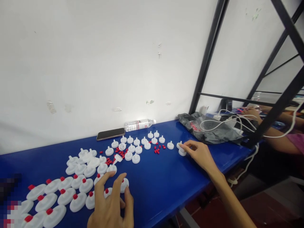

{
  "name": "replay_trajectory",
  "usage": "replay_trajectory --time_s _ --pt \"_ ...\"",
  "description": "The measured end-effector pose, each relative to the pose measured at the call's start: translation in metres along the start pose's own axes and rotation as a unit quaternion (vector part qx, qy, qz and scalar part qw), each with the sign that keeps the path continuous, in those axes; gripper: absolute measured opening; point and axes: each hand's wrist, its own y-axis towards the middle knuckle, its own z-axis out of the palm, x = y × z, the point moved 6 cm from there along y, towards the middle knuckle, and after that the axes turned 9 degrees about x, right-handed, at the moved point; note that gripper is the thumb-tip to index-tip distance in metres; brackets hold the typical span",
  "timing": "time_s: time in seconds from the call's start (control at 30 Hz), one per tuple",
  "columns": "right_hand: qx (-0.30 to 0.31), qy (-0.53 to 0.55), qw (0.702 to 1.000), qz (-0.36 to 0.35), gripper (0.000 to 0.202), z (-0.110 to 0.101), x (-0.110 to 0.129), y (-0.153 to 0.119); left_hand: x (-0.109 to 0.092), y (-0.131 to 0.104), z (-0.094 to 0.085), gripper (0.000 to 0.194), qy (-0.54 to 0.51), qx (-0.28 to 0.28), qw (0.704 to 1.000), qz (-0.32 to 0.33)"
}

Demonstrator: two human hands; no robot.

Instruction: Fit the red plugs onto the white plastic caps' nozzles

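Observation:
My left hand point(111, 202) hovers at the front of the blue table with its fingers spread. Beside its thumb and index finger is a white disc-shaped cap point(124, 186) with a red tip; whether they touch is unclear. Further right, my right hand point(198, 154) is closed in a pinch on a white round cap with a stem point(182, 152). Another such cap point(179, 144) stands right behind that one. Rows of red-tipped white caps point(66, 196) lie left of my left hand. Bare-stemmed white caps point(131, 148) stand in the middle, among small red tips point(121, 153).
A phone point(110, 134) and a clear plastic bottle point(139, 125) lie along the wall. A black plastic bag point(211, 129) with white cables point(220, 126) is at the right, by a black metal frame point(206, 60). Beyond it, another person's arm point(270, 129) reaches in.

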Motion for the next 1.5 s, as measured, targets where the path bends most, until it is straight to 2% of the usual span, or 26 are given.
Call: replay_trajectory --time_s 0.13,0.2,0.3,0.43,0.53,0.63,0.73,0.83,0.93,1.2,1.4,1.5 --pt "0.045 0.025 0.998 -0.04 0.039 0.008 0.014 -0.006 -0.003 -0.005 -0.001 0.019 0.024 -0.031 0.997 0.06" --pt "0.088 0.044 0.993 -0.067 0.036 0.019 0.033 -0.014 -0.01 -0.009 0.004 0.023 0.071 -0.018 0.986 0.151" --pt "0.18 0.091 0.974 -0.106 0.027 0.043 0.074 -0.033 -0.017 -0.016 0.016 0.035 0.134 0.036 0.951 0.275" --pt "0.299 0.196 0.917 -0.179 0.02 0.073 0.13 -0.063 -0.018 -0.016 0.02 0.042 0.13 0.039 0.942 0.308" --pt "0.321 0.216 0.897 -0.216 0.02 0.08 0.146 -0.071 -0.019 -0.015 0.023 0.037 0.125 0.056 0.936 0.324" --pt "0.273 0.144 0.933 -0.187 0.03 0.072 0.133 -0.056 -0.017 -0.015 0.026 0.034 0.122 0.074 0.94 0.311" --pt "0.174 0.015 0.975 -0.14 0.033 0.053 0.109 -0.029 -0.015 -0.015 0.03 0.032 0.107 0.094 0.945 0.296" --pt "0.123 -0.152 0.971 -0.141 0.017 0.042 0.093 -0.007 -0.013 -0.014 0.032 0.029 0.085 0.109 0.953 0.27" --pt "0.136 -0.256 0.948 -0.134 0.018 0.044 0.082 0.006 -0.013 -0.013 0.033 0.028 0.072 0.122 0.956 0.257" --pt "0.155 -0.275 0.942 -0.114 0.014 0.052 0.073 0.014 -0.011 -0.013 0.034 0.028 0.068 0.137 0.956 0.251" --pt "0.164 -0.25 0.946 -0.128 0.017 0.051 0.076 0.006 -0.011 -0.014 0.034 0.03 0.079 0.137 0.954 0.254" --pt "0.178 -0.167 0.959 -0.145 0.017 0.05 0.084 -0.006 -0.014 -0.012 0.031 0.033 0.088 0.137 0.954 0.252"
